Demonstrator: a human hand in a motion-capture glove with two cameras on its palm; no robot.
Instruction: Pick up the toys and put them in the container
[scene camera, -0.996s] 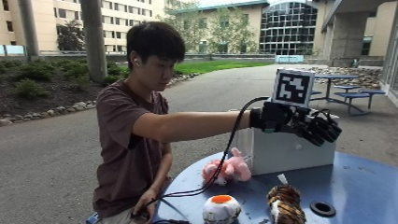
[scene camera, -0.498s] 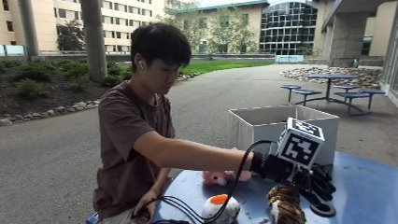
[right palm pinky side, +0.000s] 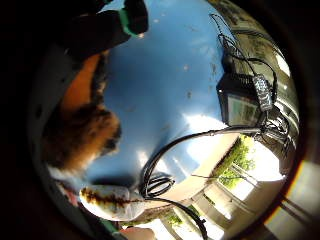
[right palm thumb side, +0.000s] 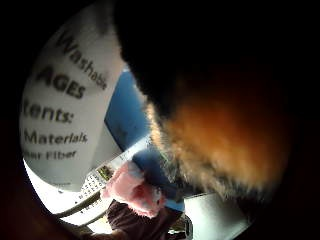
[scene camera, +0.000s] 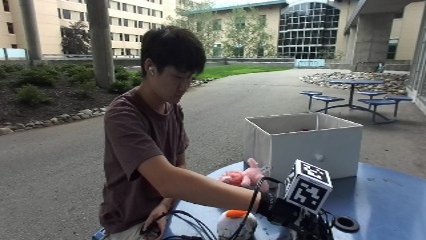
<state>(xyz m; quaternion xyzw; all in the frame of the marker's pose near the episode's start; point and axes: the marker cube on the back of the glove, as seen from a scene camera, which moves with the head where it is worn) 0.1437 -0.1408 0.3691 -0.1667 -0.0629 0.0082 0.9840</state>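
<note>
A person sat at a round blue table (scene camera: 393, 200) outdoors and reached the gloved right hand (scene camera: 293, 216) down low over the front part of it. The hand was at the very bottom edge of the outside view, so I could not tell if its fingers were curled or straight. A fuzzy orange and black toy (right palm thumb side: 225, 135) filled much of the thumb side palm view, so it was very close to the palm, but I could not tell if the hand held it. The same furry toy (right palm pinky side: 80, 132) lay on the blue table in the little finger side palm view. A big white tag (right palm thumb side: 65, 100) with printed words was right beside the toy in the thumb side palm view. A pink plush toy (scene camera: 245, 177) lay on the table, just in front of the white box (scene camera: 303, 142). The box stood open at the top, farther back on the table than the hand. A round white toy with an orange top (scene camera: 235, 223) sat on the table, just beside the person's forearm. A small black ring (scene camera: 346, 223) lay on the table near the hand. The person's bare left hand (scene camera: 157, 224) rested low by the table's edge.
</note>
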